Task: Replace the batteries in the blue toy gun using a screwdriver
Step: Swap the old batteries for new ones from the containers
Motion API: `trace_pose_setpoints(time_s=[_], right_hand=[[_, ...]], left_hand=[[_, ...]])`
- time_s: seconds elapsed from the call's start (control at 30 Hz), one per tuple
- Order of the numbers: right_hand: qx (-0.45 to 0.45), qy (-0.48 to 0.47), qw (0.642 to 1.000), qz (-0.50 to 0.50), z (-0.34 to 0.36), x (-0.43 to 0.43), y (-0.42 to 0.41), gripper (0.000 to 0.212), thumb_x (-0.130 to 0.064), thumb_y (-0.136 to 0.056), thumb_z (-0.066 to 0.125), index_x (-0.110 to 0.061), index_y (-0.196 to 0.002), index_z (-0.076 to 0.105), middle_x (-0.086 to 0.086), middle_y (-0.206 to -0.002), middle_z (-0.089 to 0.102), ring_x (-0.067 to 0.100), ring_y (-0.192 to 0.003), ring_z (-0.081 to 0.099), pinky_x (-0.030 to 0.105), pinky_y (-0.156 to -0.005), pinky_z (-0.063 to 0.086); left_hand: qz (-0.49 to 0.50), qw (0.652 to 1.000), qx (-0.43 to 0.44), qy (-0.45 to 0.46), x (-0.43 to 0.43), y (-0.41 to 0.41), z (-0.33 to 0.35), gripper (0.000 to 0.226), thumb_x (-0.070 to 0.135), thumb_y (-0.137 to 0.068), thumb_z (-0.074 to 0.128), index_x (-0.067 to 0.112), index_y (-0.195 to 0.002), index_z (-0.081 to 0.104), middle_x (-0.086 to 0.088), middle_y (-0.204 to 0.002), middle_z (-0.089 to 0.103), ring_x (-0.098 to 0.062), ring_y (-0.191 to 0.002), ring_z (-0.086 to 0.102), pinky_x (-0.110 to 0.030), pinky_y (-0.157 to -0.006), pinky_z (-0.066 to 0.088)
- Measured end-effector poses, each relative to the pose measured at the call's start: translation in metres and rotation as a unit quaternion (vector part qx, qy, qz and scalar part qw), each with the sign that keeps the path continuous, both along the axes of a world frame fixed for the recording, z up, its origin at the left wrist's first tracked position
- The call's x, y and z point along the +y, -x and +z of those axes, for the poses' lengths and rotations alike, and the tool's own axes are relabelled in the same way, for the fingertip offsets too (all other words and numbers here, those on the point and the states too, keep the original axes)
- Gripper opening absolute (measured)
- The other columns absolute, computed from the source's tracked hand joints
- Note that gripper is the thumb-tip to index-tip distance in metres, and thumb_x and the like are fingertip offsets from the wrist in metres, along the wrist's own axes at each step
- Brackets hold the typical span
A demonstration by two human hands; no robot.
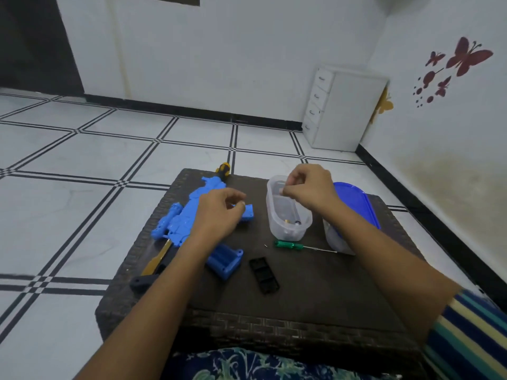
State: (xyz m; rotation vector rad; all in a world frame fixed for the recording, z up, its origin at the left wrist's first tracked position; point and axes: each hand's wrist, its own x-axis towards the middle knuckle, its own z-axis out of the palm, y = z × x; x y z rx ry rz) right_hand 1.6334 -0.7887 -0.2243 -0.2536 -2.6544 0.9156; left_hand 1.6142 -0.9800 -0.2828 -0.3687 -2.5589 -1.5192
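The blue toy gun [189,215] lies on its side at the left of a dark woven table [315,283]. Its open battery compartment [225,259] faces me, and the black cover [264,275] lies beside it. A green screwdriver [291,245] and a tiny screw [265,246] lie in front of a clear tub [274,215] that has small metal parts at its bottom. My left hand [218,215] hovers over the gun, fingers loosely curled, nothing visible in them. My right hand [310,189] is above the tub with its fingertips pinched together; what they pinch is hidden.
A second clear tub with a blue lid [356,207] stands at the right, behind my right forearm. A yellow-and-black screwdriver handle [223,168] pokes out behind the gun. A yellow strip [157,259] and a black part [142,282] lie at the table's left edge. A white drawer unit [343,108] stands in the corner.
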Motion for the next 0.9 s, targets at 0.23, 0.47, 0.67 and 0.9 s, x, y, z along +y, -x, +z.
trace_pose_setpoints(time_s=[0.23, 0.47, 0.67, 0.9], right_hand=[[-0.059, 0.343, 0.937, 0.012, -0.022, -0.067, -0.056, 0.006, -0.013, -0.093, 0.060, -0.012, -0.089, 0.065, 0.006, -0.075, 0.063, 0.011, -0.060, 0.055, 0.022, -0.056, 0.047], [-0.094, 0.323, 0.940, 0.062, -0.045, -0.093, -0.053, 0.007, -0.012, -0.093, 0.064, -0.012, -0.087, 0.068, 0.005, -0.075, 0.066, 0.014, -0.066, 0.062, 0.028, -0.063, 0.055], [-0.035, 0.264, 0.962, 0.058, -0.044, -0.097, -0.044, 0.017, -0.009, -0.078, 0.080, -0.005, -0.083, 0.064, 0.009, -0.069, 0.070, 0.020, -0.064, 0.069, 0.035, -0.066, 0.061], [-0.016, 0.164, 0.980, 0.108, -0.052, -0.092, -0.054, 0.017, -0.007, -0.075, 0.082, -0.004, -0.082, 0.067, 0.008, -0.074, 0.071, 0.010, -0.062, 0.070, 0.021, -0.059, 0.057]], left_hand=[[0.095, 0.993, 0.004, 0.074, -0.058, -0.028, -0.014, 0.015, 0.012, -0.082, 0.062, 0.017, -0.090, 0.074, 0.002, -0.075, 0.066, -0.012, -0.069, 0.059, -0.023, -0.069, 0.045], [0.125, 0.991, 0.004, 0.040, -0.074, -0.040, -0.021, 0.018, 0.010, -0.083, 0.062, 0.013, -0.094, 0.076, 0.001, -0.090, 0.071, -0.007, -0.077, 0.059, -0.013, -0.074, 0.038], [0.069, 0.990, 0.049, 0.111, -0.070, -0.024, -0.027, 0.018, 0.016, -0.084, 0.060, 0.018, -0.098, 0.072, 0.005, -0.095, 0.067, -0.009, -0.080, 0.059, -0.024, -0.076, 0.047], [0.043, 0.985, 0.033, 0.161, -0.062, -0.011, -0.027, 0.020, 0.017, -0.082, 0.058, 0.019, -0.095, 0.073, 0.001, -0.100, 0.068, -0.015, -0.088, 0.062, -0.034, -0.082, 0.051]])
